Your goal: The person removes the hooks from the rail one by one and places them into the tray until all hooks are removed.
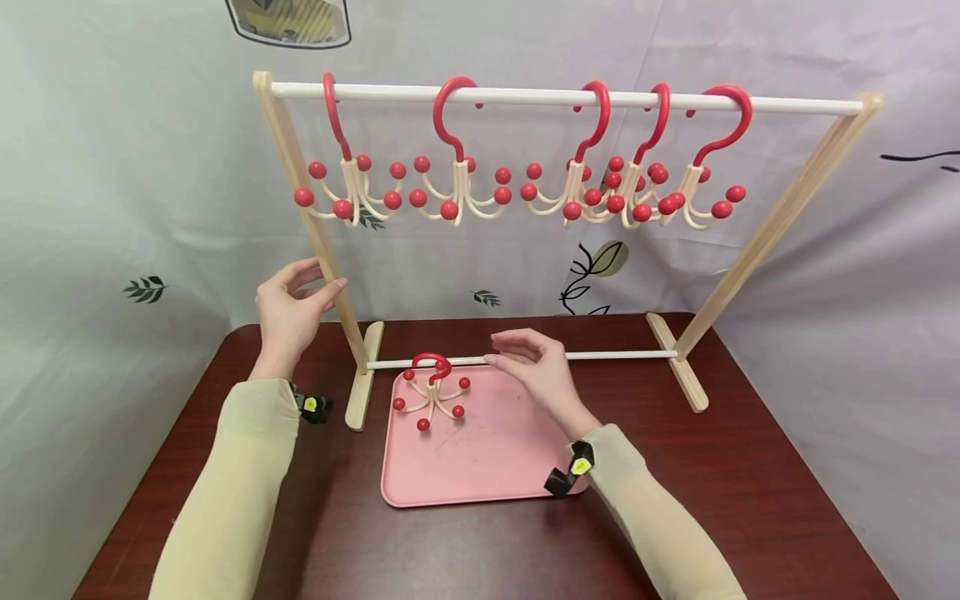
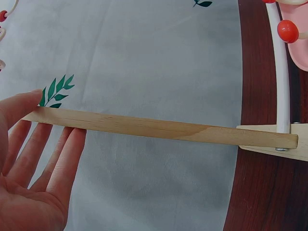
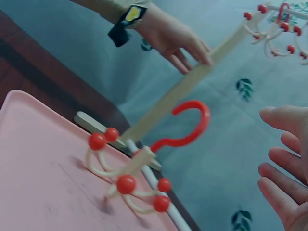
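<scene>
My left hand (image 1: pixel 288 312) holds the left wooden post (image 1: pixel 347 312) of the rack between thumb and fingers; in the left wrist view the thumb lies on one side of the post (image 2: pixel 144 126) and the fingertips on the other. My right hand (image 1: pixel 540 371) hovers over the back of the pink tray (image 1: pixel 480 450), holding nothing, fingers slightly bent and apart. To its left a hanger (image 1: pixel 432 392) with a red hook and red-tipped arms stands on the tray, hook upward. The right wrist view shows that hanger (image 3: pixel 139 163) apart from my right hand (image 3: pixel 288 168).
Several similar hangers, one of them at the left (image 1: pixel 350 179), hang by red hooks from the white top bar (image 1: pixel 525 97). A lower white bar (image 1: pixel 622 355) runs behind the tray. The right post (image 1: pixel 780 225) stands on a wooden foot (image 1: pixel 678 367).
</scene>
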The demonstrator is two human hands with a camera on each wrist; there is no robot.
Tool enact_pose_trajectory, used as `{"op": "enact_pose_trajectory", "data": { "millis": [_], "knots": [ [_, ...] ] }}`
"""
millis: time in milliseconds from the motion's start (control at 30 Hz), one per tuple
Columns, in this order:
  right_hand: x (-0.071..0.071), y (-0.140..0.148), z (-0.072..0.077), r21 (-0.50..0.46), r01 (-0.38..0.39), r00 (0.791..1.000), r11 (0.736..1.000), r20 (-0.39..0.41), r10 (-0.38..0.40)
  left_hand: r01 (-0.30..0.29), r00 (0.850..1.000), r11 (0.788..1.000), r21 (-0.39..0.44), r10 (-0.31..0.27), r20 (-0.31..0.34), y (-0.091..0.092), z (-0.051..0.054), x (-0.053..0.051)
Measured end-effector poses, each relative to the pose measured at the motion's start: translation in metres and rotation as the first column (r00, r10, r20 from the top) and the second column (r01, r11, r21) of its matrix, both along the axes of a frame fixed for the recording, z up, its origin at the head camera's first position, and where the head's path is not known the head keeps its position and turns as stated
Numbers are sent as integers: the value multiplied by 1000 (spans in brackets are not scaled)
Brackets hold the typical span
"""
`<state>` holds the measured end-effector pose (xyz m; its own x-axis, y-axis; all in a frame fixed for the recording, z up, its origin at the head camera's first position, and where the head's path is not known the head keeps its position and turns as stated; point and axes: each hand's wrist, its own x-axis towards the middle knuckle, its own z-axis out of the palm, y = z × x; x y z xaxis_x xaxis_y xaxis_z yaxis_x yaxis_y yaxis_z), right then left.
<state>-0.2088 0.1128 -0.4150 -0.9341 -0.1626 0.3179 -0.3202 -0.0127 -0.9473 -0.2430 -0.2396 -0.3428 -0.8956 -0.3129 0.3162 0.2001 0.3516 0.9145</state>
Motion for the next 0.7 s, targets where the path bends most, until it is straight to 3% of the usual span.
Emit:
{"op": "enact_pose_trajectory", "data": {
  "millis": [400, 700],
  "knots": [
    [6, 51, 26, -47, 108, 994, 993, -32, -109, 0, 1000, 1000, -14, 0, -5, 1, 0, 1],
    [16, 75, 74, -166, 138, 967, 976, -193, -169, 3, 1000, 1000, -3, -3, 13, -1, -1, -1]
  ]
}}
